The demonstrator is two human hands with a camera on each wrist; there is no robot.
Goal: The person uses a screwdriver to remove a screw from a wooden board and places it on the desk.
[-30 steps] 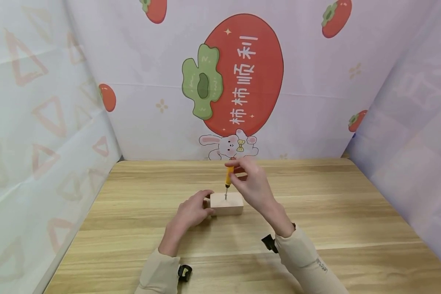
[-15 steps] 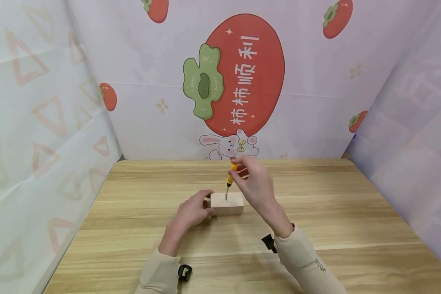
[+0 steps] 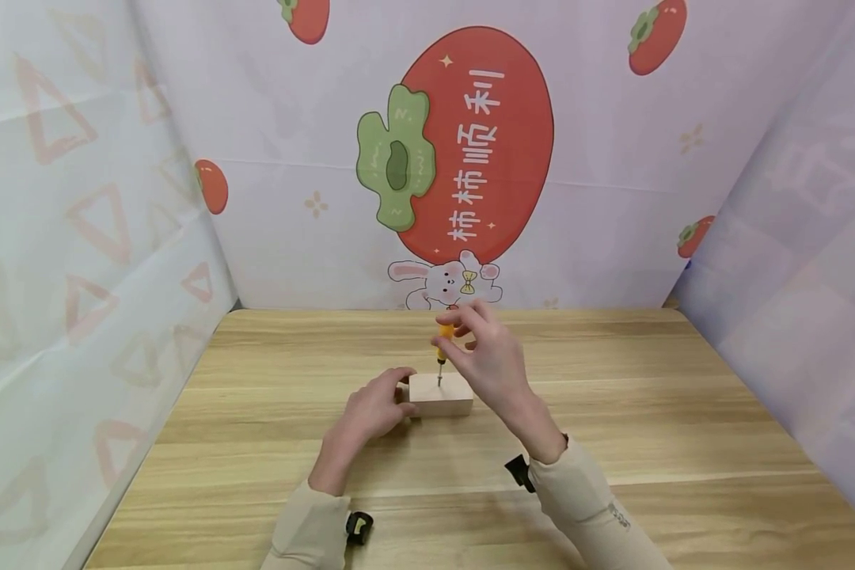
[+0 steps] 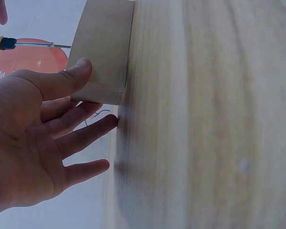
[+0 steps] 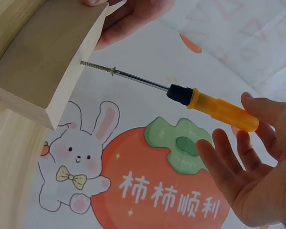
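Observation:
A pale wooden block (image 3: pixel 440 405) rests on the table, its left end gripped by my left hand (image 3: pixel 374 408). In the left wrist view the thumb (image 4: pixel 78 74) presses the block's near face, with other fingers behind it and the lower ones spread. A screw (image 5: pixel 97 67) stands in the block's top, most of its thread showing. The tip of a screwdriver (image 5: pixel 221 112) with a yellow-orange handle and black collar meets the screw head. My right hand (image 3: pixel 495 360) holds the handle by its upper end, between thumb and fingers.
The wood-grain table (image 3: pixel 613 412) spreads around the block. Behind it hangs a pale cloth (image 3: pixel 292 237) printed with a persimmon and a rabbit, and cloth walls flank both sides. Black wrist-camera straps (image 3: pixel 359 528) show at the cuffs.
The screwdriver handle leaned right half a second ago and is more upright now. My right thumb and fingers have shifted left around the handle. Left hand and block stay put.

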